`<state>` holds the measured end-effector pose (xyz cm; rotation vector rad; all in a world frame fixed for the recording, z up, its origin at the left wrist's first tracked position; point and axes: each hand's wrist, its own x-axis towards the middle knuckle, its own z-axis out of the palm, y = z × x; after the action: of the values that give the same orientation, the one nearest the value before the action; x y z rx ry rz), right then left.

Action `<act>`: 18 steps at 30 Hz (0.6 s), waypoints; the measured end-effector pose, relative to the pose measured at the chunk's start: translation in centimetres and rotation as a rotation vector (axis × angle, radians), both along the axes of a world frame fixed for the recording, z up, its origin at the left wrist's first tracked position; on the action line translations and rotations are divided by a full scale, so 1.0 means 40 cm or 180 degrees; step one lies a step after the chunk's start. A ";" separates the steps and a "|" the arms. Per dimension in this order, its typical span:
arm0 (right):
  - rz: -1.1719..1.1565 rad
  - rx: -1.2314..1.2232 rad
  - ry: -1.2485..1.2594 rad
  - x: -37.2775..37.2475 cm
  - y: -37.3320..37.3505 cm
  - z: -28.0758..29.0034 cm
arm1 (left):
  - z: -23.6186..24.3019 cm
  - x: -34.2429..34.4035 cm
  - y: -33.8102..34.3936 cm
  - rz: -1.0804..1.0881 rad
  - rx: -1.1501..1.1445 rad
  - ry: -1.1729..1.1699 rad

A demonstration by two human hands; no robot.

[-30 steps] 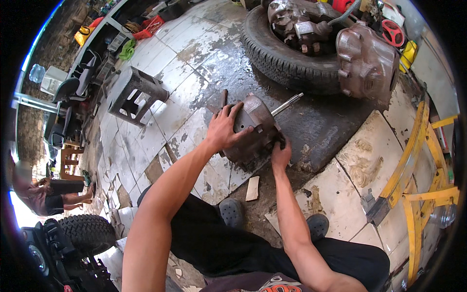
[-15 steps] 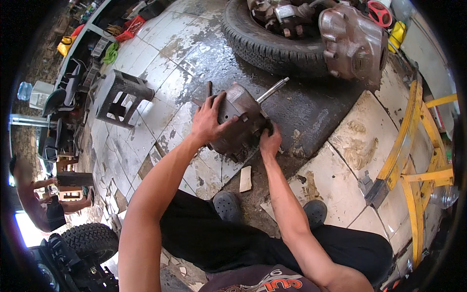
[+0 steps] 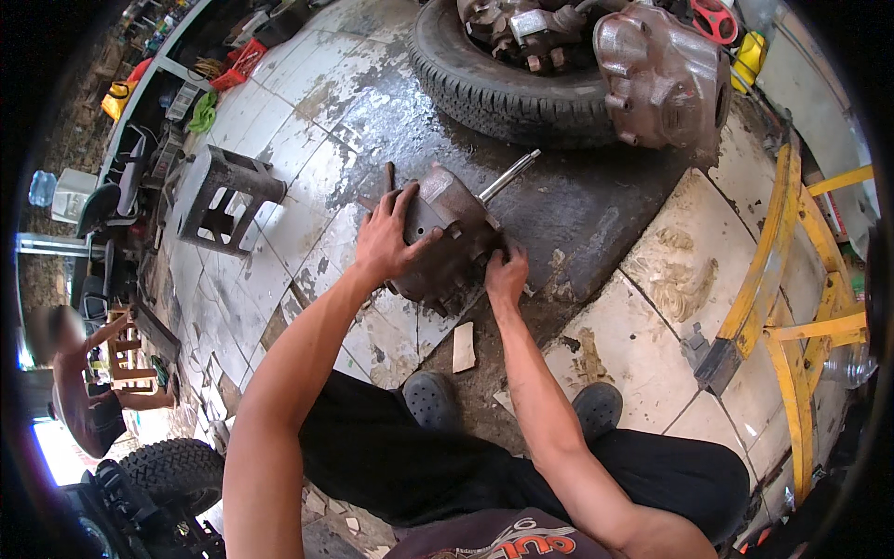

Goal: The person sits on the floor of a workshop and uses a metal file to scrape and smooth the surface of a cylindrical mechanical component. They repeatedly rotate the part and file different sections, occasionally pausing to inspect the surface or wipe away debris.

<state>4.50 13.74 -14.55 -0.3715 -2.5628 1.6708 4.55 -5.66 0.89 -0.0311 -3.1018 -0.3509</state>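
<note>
In front of me, low over the floor, is a greasy dark metal gearbox (image 3: 445, 261) with a bright shaft (image 3: 510, 177) pointing up and to the right. My left hand (image 3: 386, 240) is on its left side, the fingers over the upper edge and the thumb across its face. On the lower right edge, my right hand (image 3: 506, 276) grips with bent fingers, their tips partly hidden. A thin dark rod (image 3: 389, 177) stands up behind my left fingers. The underside of the gearbox is out of sight.
A tyre (image 3: 521, 116) bearing metal parts lies beyond, with a large brown casting (image 3: 661, 79) at its right edge. A dark stool (image 3: 228, 200) stands left and a yellow frame (image 3: 764, 270) right. A loose tile piece (image 3: 464, 347) lies near my shoes. Another person (image 3: 79, 382) sits far left.
The view has shifted slightly, while both my hands keep their places on the gearbox. At far left, the other person has raised an arm and the dark slab beside them is now tilted.
</note>
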 end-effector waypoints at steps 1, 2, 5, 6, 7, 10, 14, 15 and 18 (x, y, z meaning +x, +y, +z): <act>0.0048 0.0069 -0.0189 0.003 0.001 0.003 | -0.001 0.001 0.001 -0.0013 0.0004 0.0023; 0.0141 0.0056 -0.0059 -0.002 0.005 0.005 | -0.001 0.003 0.001 -0.0025 0.0008 0.0046; 0.0253 0.0075 0.0204 -0.019 0.010 0.021 | 0.006 0.003 0.007 0.0082 0.0019 -0.0151; 0.0168 0.0126 0.0219 -0.018 0.005 0.022 | 0.006 0.002 0.010 0.0073 0.0045 -0.0141; 0.0081 0.0178 0.0235 -0.020 0.005 0.022 | 0.006 0.000 0.010 0.0064 0.0071 -0.0130; 0.0590 0.0187 -0.0498 -0.073 0.030 0.033 | 0.001 0.002 0.005 0.0056 0.0051 -0.0083; 0.0493 0.0478 -0.0123 -0.050 0.030 0.035 | 0.011 0.001 0.011 0.0095 0.0085 -0.0138; 0.0554 0.0513 -0.0197 -0.053 0.035 0.032 | 0.008 -0.001 0.009 0.0083 0.0072 -0.0128; 0.0588 0.0626 -0.0053 -0.054 0.038 0.028 | -0.001 -0.003 0.005 0.0049 0.0033 -0.0099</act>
<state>2.34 15.26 -13.42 -0.1408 -2.8178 1.4507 4.45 -5.45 0.85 -0.0018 -3.1290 -0.3704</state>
